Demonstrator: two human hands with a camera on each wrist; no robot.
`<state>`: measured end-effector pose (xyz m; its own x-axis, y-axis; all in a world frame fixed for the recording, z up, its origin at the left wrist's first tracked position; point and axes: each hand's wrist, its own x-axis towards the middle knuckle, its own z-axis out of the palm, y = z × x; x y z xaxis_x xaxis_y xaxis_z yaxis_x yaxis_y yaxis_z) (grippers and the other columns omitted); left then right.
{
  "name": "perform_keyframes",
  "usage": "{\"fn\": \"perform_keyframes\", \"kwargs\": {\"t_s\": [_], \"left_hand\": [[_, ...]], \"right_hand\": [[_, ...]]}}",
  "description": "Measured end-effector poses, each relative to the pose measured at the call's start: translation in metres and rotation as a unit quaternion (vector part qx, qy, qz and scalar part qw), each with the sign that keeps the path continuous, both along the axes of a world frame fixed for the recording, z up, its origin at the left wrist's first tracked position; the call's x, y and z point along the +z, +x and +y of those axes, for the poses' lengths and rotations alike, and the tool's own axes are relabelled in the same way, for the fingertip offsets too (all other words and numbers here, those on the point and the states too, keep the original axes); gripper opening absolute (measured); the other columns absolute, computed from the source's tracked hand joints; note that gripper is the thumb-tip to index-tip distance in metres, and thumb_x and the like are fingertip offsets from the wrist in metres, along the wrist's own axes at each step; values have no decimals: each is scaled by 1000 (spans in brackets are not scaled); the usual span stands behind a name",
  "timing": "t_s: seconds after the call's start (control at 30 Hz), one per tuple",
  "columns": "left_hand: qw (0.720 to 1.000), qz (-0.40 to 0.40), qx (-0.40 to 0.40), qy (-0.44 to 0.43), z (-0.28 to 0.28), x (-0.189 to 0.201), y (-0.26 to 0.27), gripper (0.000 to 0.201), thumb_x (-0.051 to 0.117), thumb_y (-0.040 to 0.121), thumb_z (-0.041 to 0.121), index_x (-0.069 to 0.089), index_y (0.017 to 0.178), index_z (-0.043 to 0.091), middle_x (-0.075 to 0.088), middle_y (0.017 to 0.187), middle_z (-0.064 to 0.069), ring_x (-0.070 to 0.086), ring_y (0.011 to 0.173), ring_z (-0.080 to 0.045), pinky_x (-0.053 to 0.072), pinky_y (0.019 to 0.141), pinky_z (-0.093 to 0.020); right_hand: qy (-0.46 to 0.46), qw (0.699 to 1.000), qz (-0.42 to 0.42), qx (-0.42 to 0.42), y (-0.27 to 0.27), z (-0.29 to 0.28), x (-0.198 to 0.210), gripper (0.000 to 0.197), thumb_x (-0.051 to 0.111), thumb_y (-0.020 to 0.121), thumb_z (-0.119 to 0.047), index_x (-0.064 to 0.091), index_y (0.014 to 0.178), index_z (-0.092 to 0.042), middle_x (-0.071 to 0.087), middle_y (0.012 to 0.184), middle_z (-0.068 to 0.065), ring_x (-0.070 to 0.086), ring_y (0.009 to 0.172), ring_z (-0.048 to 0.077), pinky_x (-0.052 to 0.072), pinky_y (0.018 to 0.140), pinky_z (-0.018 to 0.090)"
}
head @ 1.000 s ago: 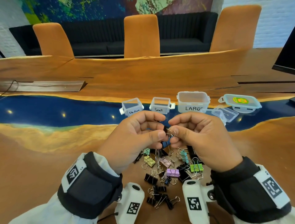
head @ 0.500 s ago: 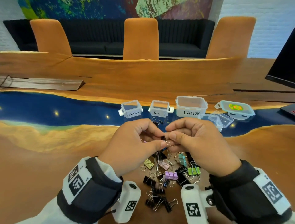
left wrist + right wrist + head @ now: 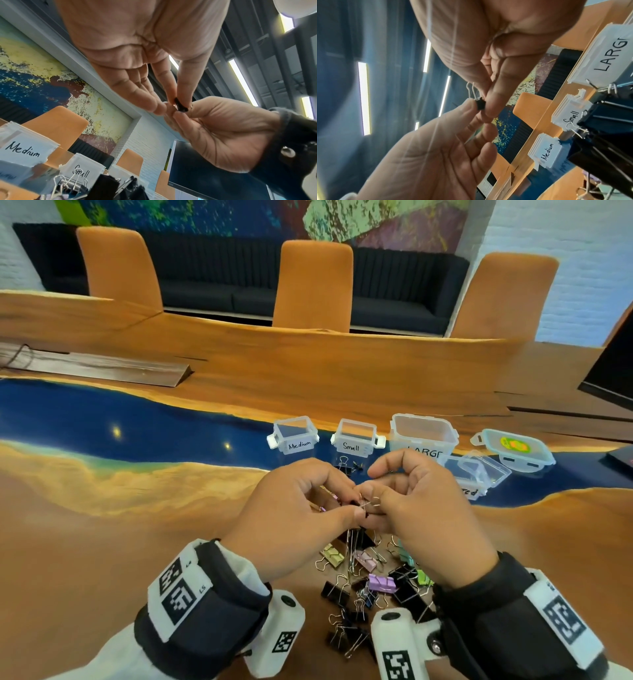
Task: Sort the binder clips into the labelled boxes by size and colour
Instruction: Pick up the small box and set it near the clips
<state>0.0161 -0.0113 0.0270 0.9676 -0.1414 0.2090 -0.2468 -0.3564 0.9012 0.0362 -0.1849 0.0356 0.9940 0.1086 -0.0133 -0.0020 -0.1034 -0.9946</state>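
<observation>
Above the pile, my left hand point(image 3: 351, 506) and right hand point(image 3: 375, 501) meet fingertip to fingertip. Both pinch one small black binder clip point(image 3: 180, 106) between them. In the right wrist view its black body point(image 3: 480, 104) sits between thumb and finger, silver wire handles sticking up. The pile of black and coloured clips point(image 3: 373, 583) lies on the table under my wrists. Behind my hands stand clear boxes labelled Medium point(image 3: 296, 436), Small point(image 3: 356, 438) and LARGE point(image 3: 423, 436). My right hand partly hides a fourth box point(image 3: 469, 477) with an open lid.
A teal-rimmed lid point(image 3: 513, 448) lies right of the LARGE box. Three loose black clips point(image 3: 347, 465) lie just in front of the Small box. A dark screen point(image 3: 613, 371) stands at the far right, and orange chairs point(image 3: 313, 282) line the table's far side.
Both hands have stayed together on the small black clip, and their fingers have shifted slightly on it. The head view has swung a little to the right.
</observation>
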Motion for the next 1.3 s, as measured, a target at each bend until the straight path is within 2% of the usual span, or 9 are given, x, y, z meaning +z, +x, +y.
{"fn": "perform_keyframes", "kwargs": {"t_s": [0.27,0.4,0.53,0.63,0.77,0.87,0.97,1.07,1.3], "left_hand": [[997,59,49,-11,17,-4,9,15,83,80,27,70,75,23,77,74,0,74,74,-23,60,79,-53],[994,67,79,-22,27,0,12,15,82,81,25,70,78,16,77,75,0,75,77,-21,62,78,-48],[990,72,110,-56,37,1,16,15,81,82,13,67,87,11,77,75,-4,75,78,-22,63,71,-37],[987,77,122,-66,43,0,19,18,79,84,11,68,97,16,77,79,-4,76,79,-20,62,71,-34],[987,87,131,-41,52,-5,25,9,79,85,12,74,90,18,77,77,-3,75,81,-24,63,75,-41],[989,84,125,-11,55,-4,30,6,79,85,14,75,84,19,76,75,-2,73,83,-32,62,76,-45],[990,58,125,37,54,3,39,7,81,83,18,76,81,23,76,77,5,72,78,-16,60,72,-34],[989,29,120,85,43,12,53,7,81,83,25,76,80,28,74,80,9,68,78,-4,55,73,-24],[977,-42,88,187,6,29,87,8,74,90,28,79,84,28,63,96,2,59,91,-13,49,75,-25]], "right_hand": [[-129,986,-85,58,7,4,19,10,68,91,-5,65,92,-15,74,81,8,73,79,22,62,76,40],[-361,916,-162,66,57,-6,37,13,70,90,-14,65,96,-25,68,96,-10,63,91,4,46,72,11],[-578,803,-121,85,143,-14,35,46,76,84,-33,57,125,-26,61,131,-6,58,117,16,47,100,35],[-655,745,-73,101,188,-9,15,74,77,78,-50,44,141,-27,56,140,-5,56,123,21,46,104,46],[-715,687,-23,127,217,-1,-10,95,76,70,-66,36,147,-29,48,149,-3,29,147,26,15,115,66],[-701,700,-14,133,224,5,-15,90,79,67,-63,43,142,-30,54,143,-7,44,137,26,8,112,72],[-671,730,-45,123,214,8,0,74,84,67,-52,53,131,-31,62,128,-9,57,118,24,20,113,63],[-644,747,-111,121,189,6,23,75,85,66,-48,52,131,-33,61,129,-11,57,117,20,36,107,51],[-572,772,-157,230,118,-5,43,81,88,70,-36,48,140,-29,54,139,-9,53,122,16,44,98,32]]}}
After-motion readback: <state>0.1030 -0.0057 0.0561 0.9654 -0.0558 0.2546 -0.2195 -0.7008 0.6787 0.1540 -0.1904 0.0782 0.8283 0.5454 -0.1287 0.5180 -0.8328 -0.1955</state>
